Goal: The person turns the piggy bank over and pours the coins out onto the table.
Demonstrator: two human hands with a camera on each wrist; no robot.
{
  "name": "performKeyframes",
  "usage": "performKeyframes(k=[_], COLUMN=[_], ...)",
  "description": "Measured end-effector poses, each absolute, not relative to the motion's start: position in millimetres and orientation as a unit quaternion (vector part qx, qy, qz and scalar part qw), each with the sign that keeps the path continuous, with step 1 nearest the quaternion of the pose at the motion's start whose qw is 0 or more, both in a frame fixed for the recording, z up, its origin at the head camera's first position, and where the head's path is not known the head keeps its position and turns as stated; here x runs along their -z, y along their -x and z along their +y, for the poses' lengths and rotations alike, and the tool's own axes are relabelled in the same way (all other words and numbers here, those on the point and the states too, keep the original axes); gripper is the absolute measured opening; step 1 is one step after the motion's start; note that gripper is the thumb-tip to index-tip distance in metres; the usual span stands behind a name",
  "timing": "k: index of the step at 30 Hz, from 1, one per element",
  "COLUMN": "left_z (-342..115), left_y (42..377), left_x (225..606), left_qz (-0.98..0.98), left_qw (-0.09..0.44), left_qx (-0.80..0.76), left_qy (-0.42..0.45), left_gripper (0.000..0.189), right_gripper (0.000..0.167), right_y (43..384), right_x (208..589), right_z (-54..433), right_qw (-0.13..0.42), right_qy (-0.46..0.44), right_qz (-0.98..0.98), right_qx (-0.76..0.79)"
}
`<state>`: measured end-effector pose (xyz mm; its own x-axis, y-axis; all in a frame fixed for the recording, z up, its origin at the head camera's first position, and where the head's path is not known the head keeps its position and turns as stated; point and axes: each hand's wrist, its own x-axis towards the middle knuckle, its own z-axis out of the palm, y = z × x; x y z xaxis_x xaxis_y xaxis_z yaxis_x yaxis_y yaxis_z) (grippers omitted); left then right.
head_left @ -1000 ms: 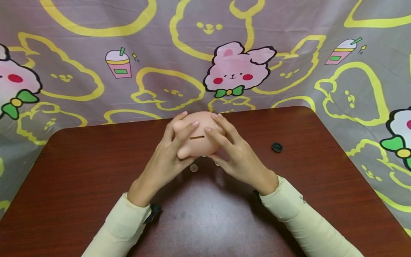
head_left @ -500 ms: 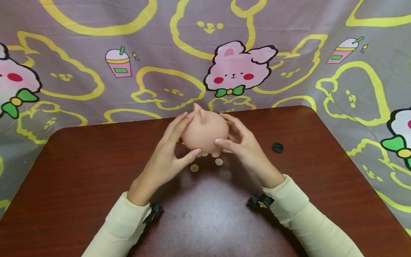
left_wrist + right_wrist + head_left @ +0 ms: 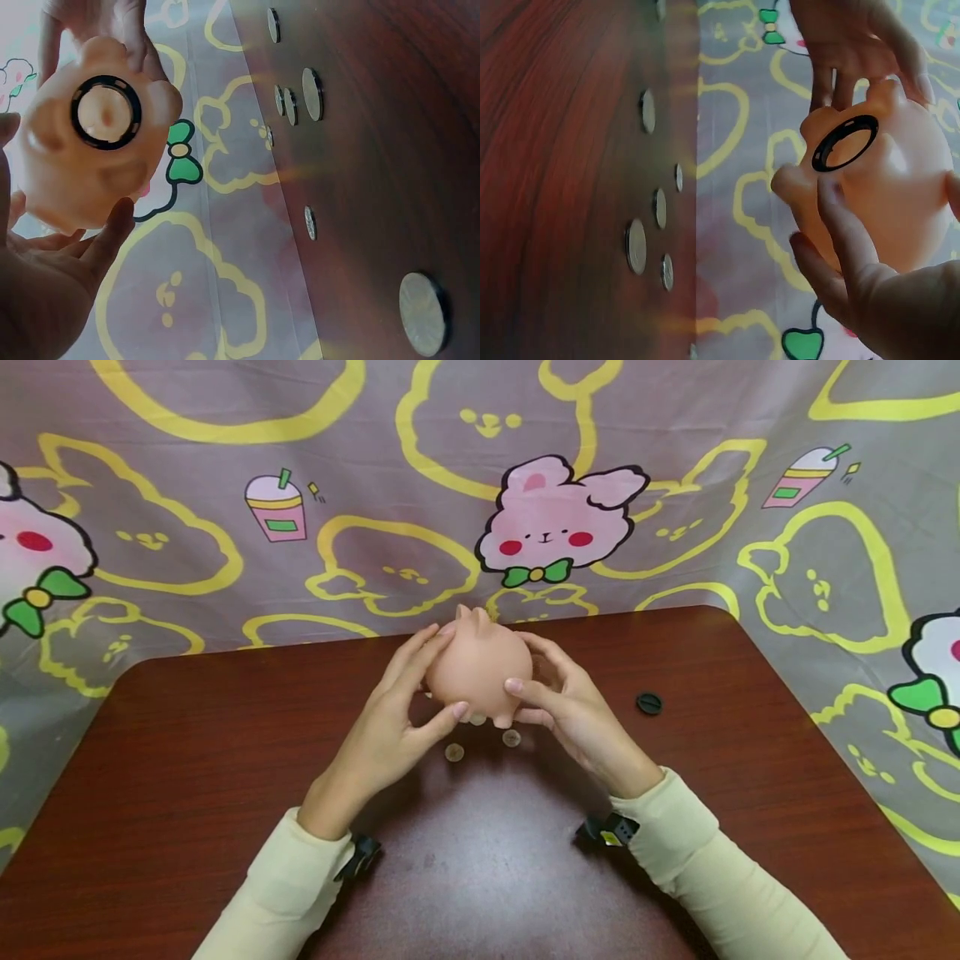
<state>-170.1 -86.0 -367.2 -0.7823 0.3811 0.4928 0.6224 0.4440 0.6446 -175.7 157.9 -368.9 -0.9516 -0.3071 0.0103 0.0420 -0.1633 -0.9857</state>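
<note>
Both hands hold a pink piggy bank (image 3: 480, 668) above the table, one on each side. My left hand (image 3: 378, 727) grips its left side, thumb low at the front and fingers on the far side. On the right side, my right hand (image 3: 577, 710) holds it with the thumb on the front and fingers behind and below. A round hole with a black ring (image 3: 77, 112) shows in its underside in the left wrist view. Several coins (image 3: 636, 246) lie on the table below, one coin (image 3: 454, 752) nearest the front. The coin slot is out of sight.
A round black plug (image 3: 648, 703) lies on the brown table (image 3: 187, 777), right of the hands. Behind the table hangs a grey cloth (image 3: 360, 477) with cartoon prints, and it continues along both sides.
The piggy bank has turned in the hands: its slotted top faced the head camera, and now a rounded side does, ears uppermost. My right hand's grip has shifted, and a coin beneath shows more.
</note>
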Motion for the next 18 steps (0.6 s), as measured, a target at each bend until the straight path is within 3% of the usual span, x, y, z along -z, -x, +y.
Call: performKeyframes(k=[3,7,12,18], left_z=[-86,-88,-91,-91], left_y=[170,171,172,173], left_x=[367,368,373,375], left_qz=[-0.842,-0.844,-0.836,-0.824], left_qw=[0.136,0.137,0.144,0.161], left_qx=[0.428,0.417,0.412,0.413], left_qy=[0.299,0.309,0.333,0.352], left_gripper=[0.083,0.089,0.094,0.097], right_gripper=[0.070,0.083,0.080,0.075], right_y=[172,168,165,161], right_x=[369,370,373,371], right_z=[155,151,150,148], right_qw=[0.051,-0.087,-0.250,-0.302], right_qy=[0.157,0.278,0.402,0.427], right_qz=[0.705,0.791,0.815,0.816], right_qx=[0.689,0.537,0.336,0.245])
